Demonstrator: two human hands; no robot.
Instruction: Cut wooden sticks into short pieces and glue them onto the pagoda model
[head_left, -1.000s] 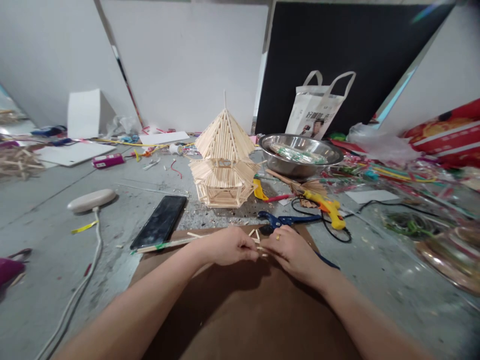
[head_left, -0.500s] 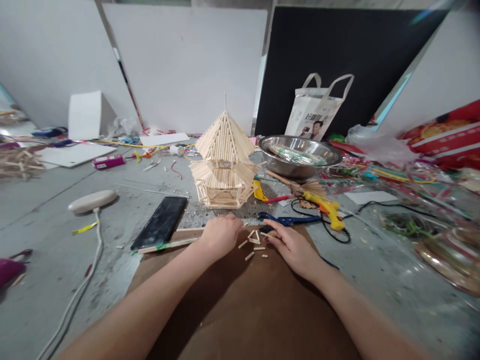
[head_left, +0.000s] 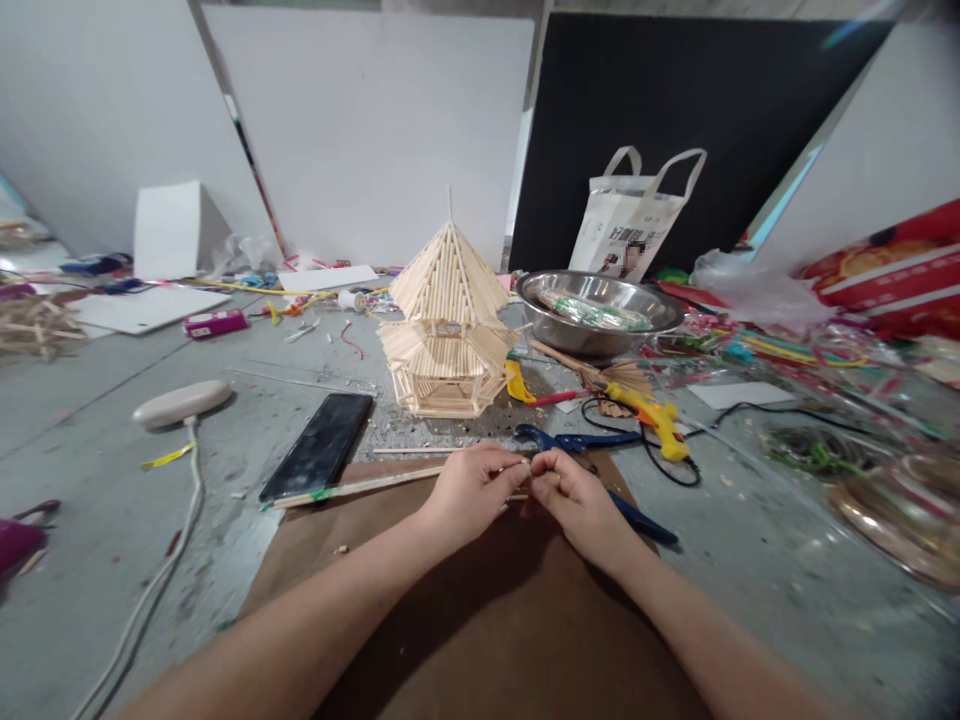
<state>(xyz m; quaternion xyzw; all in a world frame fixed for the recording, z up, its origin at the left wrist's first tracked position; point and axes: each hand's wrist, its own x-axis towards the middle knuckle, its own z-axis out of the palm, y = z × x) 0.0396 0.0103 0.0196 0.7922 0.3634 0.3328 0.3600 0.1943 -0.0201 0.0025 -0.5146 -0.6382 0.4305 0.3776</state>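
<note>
My left hand (head_left: 469,490) and my right hand (head_left: 576,505) meet over a brown board (head_left: 480,640), fingertips pinched almost against each other. Whatever they hold is too small and too covered to make out. A bit of pale wooden stick (head_left: 517,497) shows beneath the fingers. Beside my left hand lies a long stick with a green end (head_left: 360,487), and a thin stick (head_left: 412,450) lies past it. Behind both hands stands a pagoda-like model (head_left: 448,330) built of pale sticks. Blue-handled cutters (head_left: 577,440) lie just beyond my right hand, partly covered by it.
A black phone (head_left: 319,445) and a white corded device (head_left: 184,403) are on the left. To the right lie a yellow glue gun (head_left: 649,415) with its cord and a steel bowl (head_left: 600,320) holding wrapped items. A white bag (head_left: 630,225) leans against the black panel.
Both hands have drawn together, my left moving right and my right curling its fingers inward. The short stick pieces between them are now mostly covered.
</note>
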